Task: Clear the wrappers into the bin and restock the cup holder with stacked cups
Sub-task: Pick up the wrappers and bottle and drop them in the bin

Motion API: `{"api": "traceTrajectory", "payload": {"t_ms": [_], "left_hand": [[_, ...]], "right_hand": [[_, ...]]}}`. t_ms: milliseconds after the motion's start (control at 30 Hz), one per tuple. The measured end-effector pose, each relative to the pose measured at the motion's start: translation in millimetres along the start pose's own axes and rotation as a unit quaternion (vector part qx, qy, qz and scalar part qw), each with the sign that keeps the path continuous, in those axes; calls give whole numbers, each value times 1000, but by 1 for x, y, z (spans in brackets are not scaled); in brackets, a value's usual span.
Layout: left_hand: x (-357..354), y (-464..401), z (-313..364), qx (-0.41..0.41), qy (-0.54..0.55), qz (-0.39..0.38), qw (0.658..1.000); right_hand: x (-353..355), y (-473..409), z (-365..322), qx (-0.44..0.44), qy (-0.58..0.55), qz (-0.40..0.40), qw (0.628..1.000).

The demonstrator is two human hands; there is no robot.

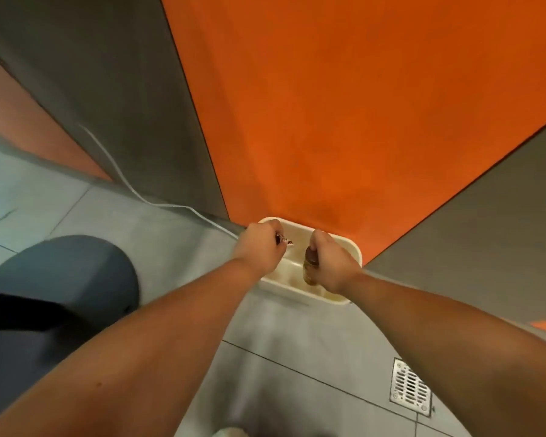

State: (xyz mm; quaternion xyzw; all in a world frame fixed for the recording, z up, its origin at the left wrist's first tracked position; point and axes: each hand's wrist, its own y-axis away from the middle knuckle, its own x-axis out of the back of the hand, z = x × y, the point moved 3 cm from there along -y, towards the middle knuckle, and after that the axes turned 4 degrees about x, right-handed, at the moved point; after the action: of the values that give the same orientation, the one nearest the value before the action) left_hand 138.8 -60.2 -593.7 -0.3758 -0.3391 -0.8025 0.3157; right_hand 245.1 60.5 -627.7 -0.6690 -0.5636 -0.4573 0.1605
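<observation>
A cream plastic bin (350, 247) stands on the floor against an orange wall panel. Above its left side my left hand (260, 247) is closed on a small crumpled wrapper (284, 240), whose end pokes out past the fingers. Over the bin's right side my right hand (331, 263) grips a small amber bottle with a brown cap (310, 266), held upright. No cups or cup holder show in this view.
A dark blue-grey round-topped bin or seat (60, 298) stands at the left. A white cable (145, 197) runs along the wall base. A metal floor drain (410, 387) lies at the lower right of the grey tiled floor (297, 357).
</observation>
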Motion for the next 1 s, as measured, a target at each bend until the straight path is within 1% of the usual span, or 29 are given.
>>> {"api": "traceTrajectory", "payload": {"t_ms": [133,233,333,400,467,567,700,767,867,1000], "left_hand": [[-63,-38,-32,-6,-73,-64,995],[-103,-60,-50,-6,-127,-107,986],[-125,-78,-59,11,-176,-149,973],[-131,-84,-60,21,-177,-177,968],[-123,-81,-55,20,-169,-187,968],[-81,-65,-34,-3,-163,-162,973],[5,-26,9,-13,-137,-121,983],[54,-2,37,-18,-127,-98,987],[125,33,79,-25,-116,-71,990],[248,87,145,-36,-92,-29,995]], "right_hand": [[-53,-35,30,-17,82,-78,993],[-78,-50,52,-45,125,-127,983],[-89,-61,69,-57,144,-134,979],[-91,-61,74,-66,123,-122,983],[-85,-55,75,-64,112,-117,985],[-52,-36,61,-60,87,-102,989],[18,0,12,-33,46,-65,996],[60,21,-20,-13,33,-49,998],[124,50,-70,18,46,-16,999],[237,95,-158,87,53,23,995]]}}
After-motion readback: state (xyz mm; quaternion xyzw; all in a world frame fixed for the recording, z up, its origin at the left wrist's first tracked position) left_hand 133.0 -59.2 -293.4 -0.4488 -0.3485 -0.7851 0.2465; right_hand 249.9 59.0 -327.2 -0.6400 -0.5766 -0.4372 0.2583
